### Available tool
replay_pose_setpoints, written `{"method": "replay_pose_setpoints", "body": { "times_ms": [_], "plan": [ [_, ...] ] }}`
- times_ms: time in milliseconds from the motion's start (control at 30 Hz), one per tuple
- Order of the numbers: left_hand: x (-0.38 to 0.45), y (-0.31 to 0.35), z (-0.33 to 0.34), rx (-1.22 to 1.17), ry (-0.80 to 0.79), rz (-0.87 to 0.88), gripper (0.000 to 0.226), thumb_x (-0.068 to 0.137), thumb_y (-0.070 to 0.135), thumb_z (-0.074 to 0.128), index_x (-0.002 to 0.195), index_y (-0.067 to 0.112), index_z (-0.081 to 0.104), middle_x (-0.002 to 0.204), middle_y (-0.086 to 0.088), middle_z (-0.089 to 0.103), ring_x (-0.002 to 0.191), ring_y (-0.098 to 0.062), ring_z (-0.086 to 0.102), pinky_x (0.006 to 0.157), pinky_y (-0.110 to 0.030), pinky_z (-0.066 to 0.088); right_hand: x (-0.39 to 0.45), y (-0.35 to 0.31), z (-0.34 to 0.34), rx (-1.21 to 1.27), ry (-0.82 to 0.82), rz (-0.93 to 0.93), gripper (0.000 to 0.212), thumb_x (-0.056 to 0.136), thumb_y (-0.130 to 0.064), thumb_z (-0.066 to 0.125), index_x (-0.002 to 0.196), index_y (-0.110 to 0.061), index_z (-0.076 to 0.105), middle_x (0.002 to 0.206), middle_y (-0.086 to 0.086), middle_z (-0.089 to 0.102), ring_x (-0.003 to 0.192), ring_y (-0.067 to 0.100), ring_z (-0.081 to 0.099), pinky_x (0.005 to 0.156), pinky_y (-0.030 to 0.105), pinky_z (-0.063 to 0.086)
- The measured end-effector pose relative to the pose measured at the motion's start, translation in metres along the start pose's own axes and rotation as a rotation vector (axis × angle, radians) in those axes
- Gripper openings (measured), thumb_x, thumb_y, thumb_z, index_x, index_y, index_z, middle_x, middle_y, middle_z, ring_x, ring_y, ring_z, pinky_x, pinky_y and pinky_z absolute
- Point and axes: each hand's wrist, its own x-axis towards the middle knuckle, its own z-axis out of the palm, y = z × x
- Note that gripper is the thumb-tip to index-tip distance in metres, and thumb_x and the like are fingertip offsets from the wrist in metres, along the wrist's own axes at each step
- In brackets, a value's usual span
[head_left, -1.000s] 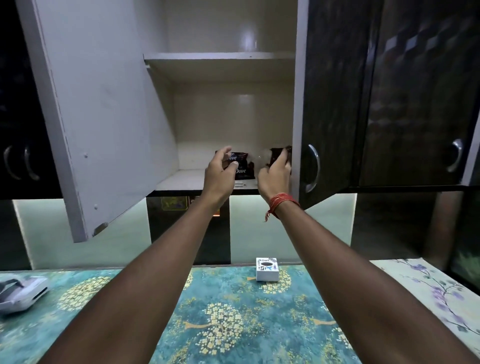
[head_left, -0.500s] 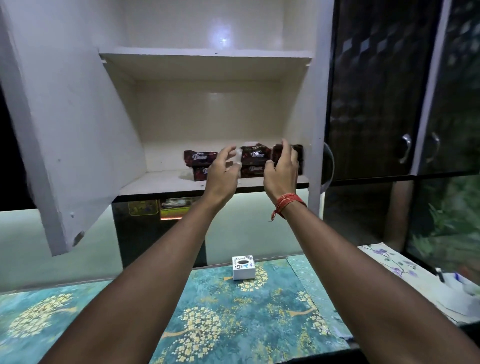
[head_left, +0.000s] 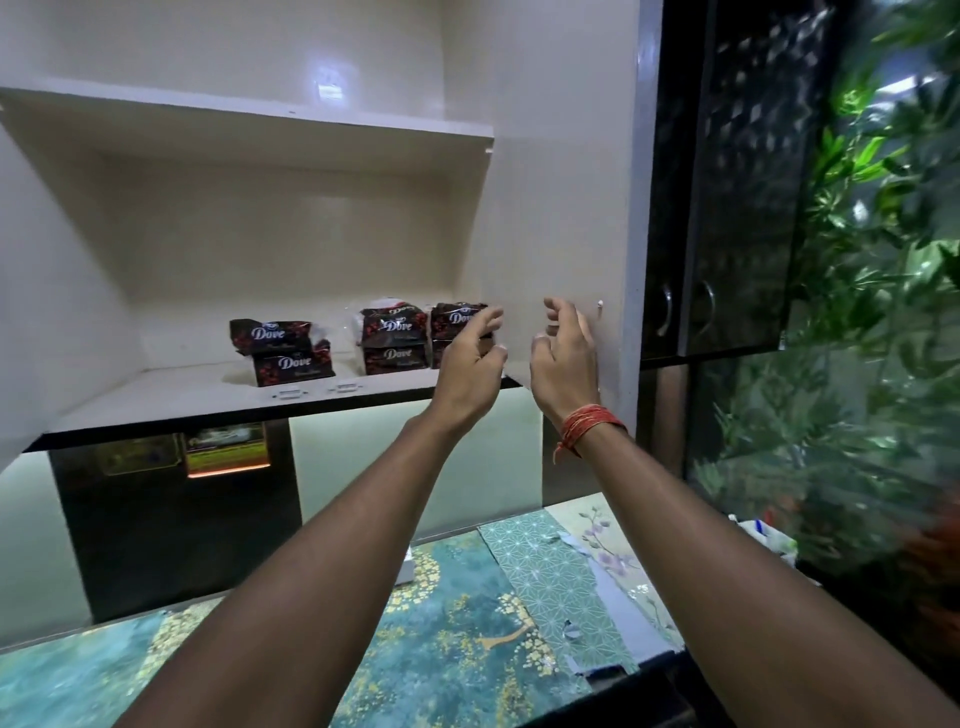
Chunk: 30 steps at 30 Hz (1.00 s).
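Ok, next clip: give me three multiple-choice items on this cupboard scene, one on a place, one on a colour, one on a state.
1. Where do the Dove packets lie?
A) on the counter
B) on the cupboard's lower shelf
C) on the upper shelf

2. What colour is the thread round the right wrist?
A) blue
B) white
C) red

3. What is the right hand doing?
A) holding nothing
B) gripping a packet
C) pulling a door handle

Answers:
1 B, the stacks rest on the lower board.
2 C, red strands wrap the wrist.
3 A, its loosely curled fingers enclose nothing.
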Motion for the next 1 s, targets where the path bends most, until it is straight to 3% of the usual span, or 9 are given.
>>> {"method": "replay_pose_setpoints", "body": {
  "times_ms": [133, 267, 367, 433, 533, 733, 900, 1000],
  "plan": [
    [0.003, -0.003, 0.044, 0.068, -0.113, -0.029, 0.057, 0.09, 0.001, 0.048, 0.145, 0.016, 0.046, 0.149, -0.008, 0.049, 0.133, -0.026, 0.048, 0.113, -0.046, 0.04, 0.006, 0.026, -0.035, -0.235, 0.026, -0.147, 0.05, 0.089, 0.002, 0.039, 0.137, -0.01, 0.046, 0.134, 0.014, 0.051, 0.119, 0.028, 0.051, 0.099, 0.036, 0.044],
    [0.006, -0.014, 0.091, 0.2, -0.214, 0.018, 0.065, 0.087, -0.001, 0.05, 0.149, 0.02, 0.04, 0.158, -0.005, 0.036, 0.146, -0.024, 0.033, 0.121, -0.042, 0.027, 0.014, 0.057, -0.075, -0.622, 0.012, -0.321, 0.054, 0.082, 0.008, 0.044, 0.134, -0.008, 0.049, 0.135, 0.017, 0.052, 0.129, 0.036, 0.045, 0.104, 0.047, 0.045],
    [0.011, -0.026, 0.125, 0.32, -0.27, 0.028, 0.075, 0.086, 0.003, 0.053, 0.152, 0.029, 0.03, 0.166, -0.001, 0.016, 0.153, -0.025, 0.017, 0.122, -0.044, 0.023, 0.022, 0.082, -0.101, -0.875, -0.042, -0.367, 0.052, 0.079, 0.004, 0.04, 0.128, -0.005, 0.052, 0.14, 0.023, 0.049, 0.139, 0.041, 0.036, 0.111, 0.05, 0.037],
    [0.015, -0.032, 0.145, 0.369, -0.297, 0.033, 0.08, 0.084, 0.005, 0.053, 0.154, 0.033, 0.024, 0.168, 0.001, 0.006, 0.154, -0.029, 0.011, 0.121, -0.05, 0.025, 0.028, 0.096, -0.113, -1.008, -0.078, -0.375, 0.05, 0.081, -0.003, 0.031, 0.125, -0.004, 0.054, 0.143, 0.024, 0.046, 0.142, 0.04, 0.033, 0.114, 0.049, 0.032],
    [0.021, -0.036, 0.167, 0.434, -0.357, 0.043, 0.086, 0.084, 0.003, 0.053, 0.156, 0.033, 0.015, 0.168, 0.0, -0.005, 0.154, -0.033, 0.007, 0.122, -0.05, 0.022, 0.038, 0.112, -0.121, -1.141, -0.157, -0.374, 0.053, 0.084, -0.008, 0.024, 0.129, -0.001, 0.05, 0.153, 0.024, 0.033, 0.147, 0.039, 0.023, 0.12, 0.049, 0.021],
    [0.027, -0.042, 0.18, 0.451, -0.339, 0.053, 0.097, 0.081, 0.0, 0.058, 0.155, 0.039, 0.007, 0.167, 0.003, -0.012, 0.152, -0.039, 0.011, 0.118, -0.051, 0.03, 0.045, 0.124, -0.116, -1.188, -0.167, -0.35, 0.053, 0.088, -0.006, 0.035, 0.14, -0.001, 0.039, 0.161, 0.021, 0.015, 0.15, 0.039, 0.007, 0.122, 0.05, 0.007],
    [0.029, -0.042, 0.17, 0.426, -0.339, 0.077, 0.09, 0.081, 0.001, 0.055, 0.156, 0.033, 0.016, 0.168, -0.001, -0.005, 0.152, -0.034, 0.017, 0.119, -0.048, 0.029, 0.04, 0.127, -0.1, -1.088, -0.054, -0.32, 0.046, 0.087, -0.009, 0.044, 0.132, -0.001, 0.049, 0.158, 0.022, 0.026, 0.149, 0.04, 0.015, 0.121, 0.055, 0.011],
    [0.028, -0.036, 0.157, 0.343, -0.314, 0.068, 0.074, 0.087, 0.0, 0.054, 0.154, 0.022, 0.029, 0.167, -0.006, 0.015, 0.152, -0.024, 0.021, 0.121, -0.036, 0.025, 0.039, 0.119, -0.082, -0.942, 0.061, -0.285, 0.044, 0.087, -0.018, 0.042, 0.128, -0.007, 0.054, 0.148, 0.02, 0.042, 0.143, 0.039, 0.03, 0.12, 0.056, 0.014]
  ]
}}
